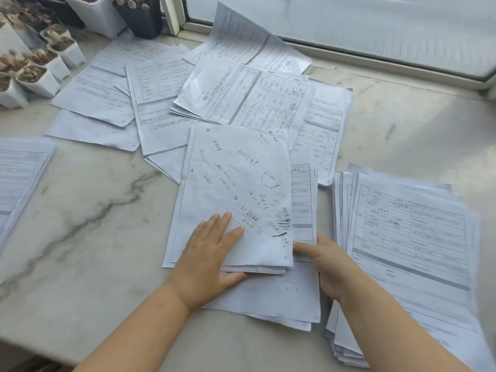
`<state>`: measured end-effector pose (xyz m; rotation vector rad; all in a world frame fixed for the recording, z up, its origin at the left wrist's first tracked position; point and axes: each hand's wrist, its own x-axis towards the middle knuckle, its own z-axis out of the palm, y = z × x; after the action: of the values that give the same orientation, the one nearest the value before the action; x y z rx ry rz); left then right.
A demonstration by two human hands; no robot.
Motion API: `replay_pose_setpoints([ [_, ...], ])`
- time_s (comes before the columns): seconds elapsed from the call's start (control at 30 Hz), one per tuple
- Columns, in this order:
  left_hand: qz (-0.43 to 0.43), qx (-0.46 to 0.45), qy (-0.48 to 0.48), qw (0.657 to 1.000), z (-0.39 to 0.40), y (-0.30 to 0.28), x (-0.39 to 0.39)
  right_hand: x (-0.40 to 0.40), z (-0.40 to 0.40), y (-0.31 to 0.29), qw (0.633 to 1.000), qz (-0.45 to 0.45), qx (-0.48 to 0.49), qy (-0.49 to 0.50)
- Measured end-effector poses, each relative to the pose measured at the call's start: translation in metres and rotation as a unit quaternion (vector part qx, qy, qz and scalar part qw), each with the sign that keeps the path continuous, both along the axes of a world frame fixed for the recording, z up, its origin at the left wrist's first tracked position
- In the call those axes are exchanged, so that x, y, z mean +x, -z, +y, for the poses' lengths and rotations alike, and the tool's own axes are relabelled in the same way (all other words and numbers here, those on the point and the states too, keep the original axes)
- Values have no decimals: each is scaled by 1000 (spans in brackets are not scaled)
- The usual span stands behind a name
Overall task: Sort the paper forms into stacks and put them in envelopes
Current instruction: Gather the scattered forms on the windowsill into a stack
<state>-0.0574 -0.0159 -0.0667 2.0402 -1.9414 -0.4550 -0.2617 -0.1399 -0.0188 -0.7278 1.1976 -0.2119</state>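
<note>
We see a pale marble bench [88,210] with grey veins running under a window. Loose printed forms [241,98] spread over its middle towards the back edge. One stack of forms [410,237] lies at the right edge, another stack [21,173] at the left edge. White plant pots [45,81] crowd the back left corner.
</note>
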Motion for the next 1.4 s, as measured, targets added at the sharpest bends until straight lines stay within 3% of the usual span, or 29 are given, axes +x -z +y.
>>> replay_pose_setpoints([
  [0.07, 21, -73, 10, 997, -4, 1, 1, 0, 0, 3, 999, 31, -2, 11],
  [0.2, 149, -172, -36, 973, -2, -19, -1, 0, -2, 7, 995, 81, 11, 58],
  [0.37, 48, -177, 154, 971, 24, -20, -41, -5, -6, 7, 987, 26, 88, 130],
  [0.47, 31, -127, 201, 971, 38, -15, -55, -4, -3, -2, 995, 31, 78, 61],
  [0.57, 49, -100, 105, 988, 35, -22, -35, -2, 4, -8, 998, 55, -6, -12],
  [0.63, 99, -103, -79, 987, 25, -35, -11, -4, 8, -20, 998, 38, -53, -12],
  [0.7, 260, -36, -281, 923, 9, -61, 9, -5, 9, -38, 995, -15, -98, 7],
  [0.77, 498, 23, -312, 809, -9, -89, 20, -5, 4, -60, 987, -78, -143, 10],
  [0.8, 554, 3, -292, 780, -15, -100, 23, -4, 0, -73, 980, -106, -171, 4],
  [0.93, 581, -146, -244, 763, -32, -139, 20, -3, -12, -115, 946, -147, -289, -6],
  [1.0, 573, -154, -233, 771, -36, -138, 21, -6, -15, -118, 943, -148, -296, -22],
  [1.13, 493, -81, -251, 829, -33, -105, 17, -11, -10, -84, 961, -66, -267, -37],
  [1.3, 393, -72, -265, 878, -38, -92, -13, -24, -8, -63, 964, 14, -256, 71],
  [1.4, 403, -94, -227, 881, -58, -113, -47, -54, -21, -80, 946, 31, -279, 160],
])
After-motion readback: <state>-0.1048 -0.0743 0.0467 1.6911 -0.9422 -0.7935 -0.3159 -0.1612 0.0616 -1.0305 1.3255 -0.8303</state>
